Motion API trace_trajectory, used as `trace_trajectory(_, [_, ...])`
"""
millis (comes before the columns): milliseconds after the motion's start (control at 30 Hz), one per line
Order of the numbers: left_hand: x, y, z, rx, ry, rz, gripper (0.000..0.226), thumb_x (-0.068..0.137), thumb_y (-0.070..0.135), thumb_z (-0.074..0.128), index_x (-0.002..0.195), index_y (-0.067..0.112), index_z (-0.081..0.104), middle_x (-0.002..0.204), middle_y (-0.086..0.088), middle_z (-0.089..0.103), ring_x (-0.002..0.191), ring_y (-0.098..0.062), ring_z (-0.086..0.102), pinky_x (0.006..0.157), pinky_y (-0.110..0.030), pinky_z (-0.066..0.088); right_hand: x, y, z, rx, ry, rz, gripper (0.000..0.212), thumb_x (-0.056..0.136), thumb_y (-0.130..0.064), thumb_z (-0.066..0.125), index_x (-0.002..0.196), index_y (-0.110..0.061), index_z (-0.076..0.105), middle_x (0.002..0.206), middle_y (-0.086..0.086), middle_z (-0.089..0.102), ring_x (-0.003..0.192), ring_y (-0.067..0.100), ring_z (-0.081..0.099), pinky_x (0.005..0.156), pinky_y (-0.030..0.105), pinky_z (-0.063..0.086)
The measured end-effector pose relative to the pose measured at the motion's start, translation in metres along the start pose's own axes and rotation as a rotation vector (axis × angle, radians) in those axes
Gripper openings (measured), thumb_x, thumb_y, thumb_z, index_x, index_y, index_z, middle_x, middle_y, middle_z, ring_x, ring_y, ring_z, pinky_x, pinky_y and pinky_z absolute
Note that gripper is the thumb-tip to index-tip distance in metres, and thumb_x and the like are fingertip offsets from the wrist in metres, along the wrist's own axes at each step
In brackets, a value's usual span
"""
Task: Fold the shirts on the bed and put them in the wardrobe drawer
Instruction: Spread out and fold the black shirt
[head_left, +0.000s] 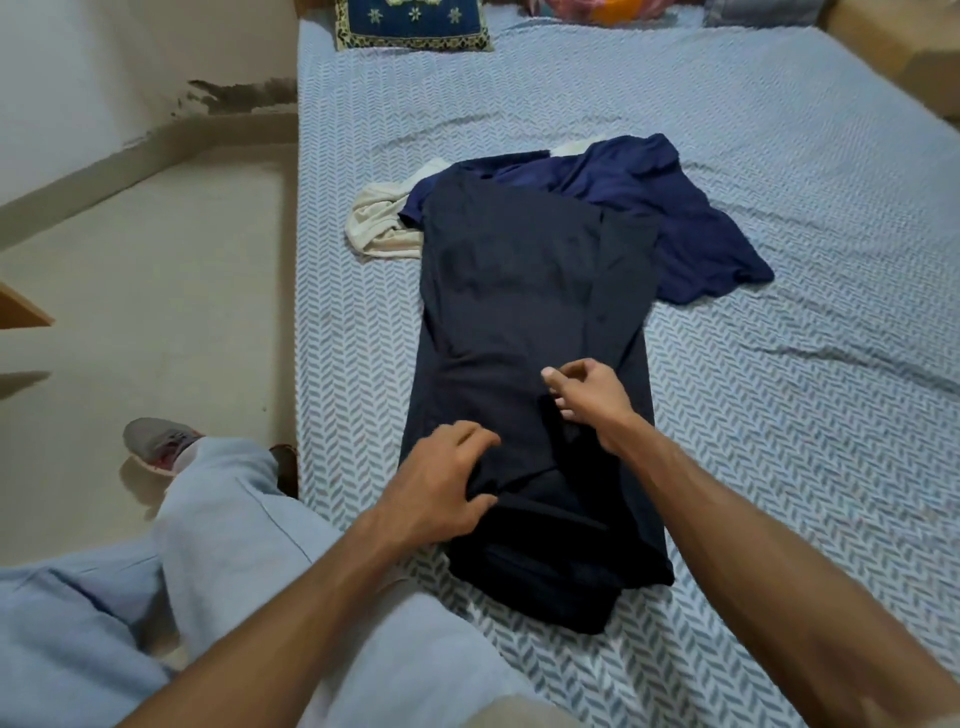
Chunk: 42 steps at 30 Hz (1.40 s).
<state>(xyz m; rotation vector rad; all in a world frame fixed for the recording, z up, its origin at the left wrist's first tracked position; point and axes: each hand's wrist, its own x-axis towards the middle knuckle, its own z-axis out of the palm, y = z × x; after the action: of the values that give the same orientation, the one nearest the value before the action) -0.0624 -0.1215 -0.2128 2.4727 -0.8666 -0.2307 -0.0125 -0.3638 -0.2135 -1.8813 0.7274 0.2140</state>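
A dark navy shirt (530, 312) lies lengthwise on the bed (779, 208), its sides folded in to a long narrow strip. My left hand (441, 480) rests on its near left part, fingers pinching a fold of the cloth. My right hand (584, 395) hovers over the shirt's middle, fingers loosely curled, holding nothing that I can see. Behind it lie a brighter blue shirt (670, 218), crumpled, and a cream shirt (382, 223) partly hidden under the blue one.
The bed has a blue-and-white zigzag sheet. A blue patterned pillow (413, 23) and coloured bedding sit at the head. The beige floor (156, 286) lies to the left, with my leg in light trousers (223, 519) and a grey shoe (158, 444).
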Motion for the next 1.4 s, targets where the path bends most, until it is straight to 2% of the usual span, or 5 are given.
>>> trace_trajectory(233, [-0.031,-0.022,-0.019,0.254,-0.202,-0.345,0.077,0.069,0.027,0.069,0.137,0.024,0.032,0.120,-0.006,0.039,0.111,-0.029,0.043,0.090,-0.044,0.050,-0.032,-0.006,0.020,-0.485,0.088,-0.125,0.058,0.079,-0.047,0.078,0.121,-0.017,0.051,0.111,0.000,0.064,0.105,0.025,0.061,0.084,0.034,0.044])
trace_trajectory(633, [-0.042,-0.020,-0.024,0.143,-0.259,-0.228,0.057,0.074,0.000,0.060,0.121,0.024,0.038,0.098,-0.005,0.047,0.081,-0.026,0.049,0.068,-0.033,0.041,-0.044,0.012,-0.014,-0.041,0.001,0.092,0.046,0.081,-0.008,0.078,0.117,-0.021,0.053,0.112,0.007,0.060,0.082,0.019,0.066,0.051,0.026,0.054])
trace_trajectory(800, [-0.041,-0.031,-0.023,0.041,-0.310,-0.253,0.070,0.073,0.036,0.064,0.138,0.036,0.037,0.109,0.002,0.048,0.099,-0.020,0.054,0.082,-0.031,0.048,-0.050,0.014,-0.018,-0.575,-0.006,0.008,0.054,0.079,-0.038,0.075,0.125,-0.023,0.050,0.117,0.005,0.061,0.111,0.032,0.060,0.083,0.038,0.052])
trace_trajectory(1033, [0.018,-0.062,-0.039,-0.158,0.002,-0.409,0.030,0.089,0.044,0.070,0.111,0.024,0.070,0.088,0.002,0.065,0.080,-0.014,0.061,0.076,-0.029,0.048,-0.007,-0.032,0.019,-0.808,0.108,-0.441,0.054,0.086,-0.056,0.060,0.131,-0.028,0.053,0.128,0.002,0.057,0.122,0.028,0.052,0.096,0.050,0.048])
trace_trajectory(1400, [0.222,-0.142,-0.079,-0.604,0.297,-0.629,0.013,0.085,0.029,0.069,0.084,0.016,0.069,0.067,-0.003,0.067,0.059,-0.019,0.063,0.055,-0.035,0.053,0.063,-0.017,0.082,-0.668,0.226,-0.792,0.024,0.088,-0.056,0.058,0.090,-0.032,0.063,0.076,-0.018,0.041,0.079,0.009,0.044,0.080,0.036,0.039])
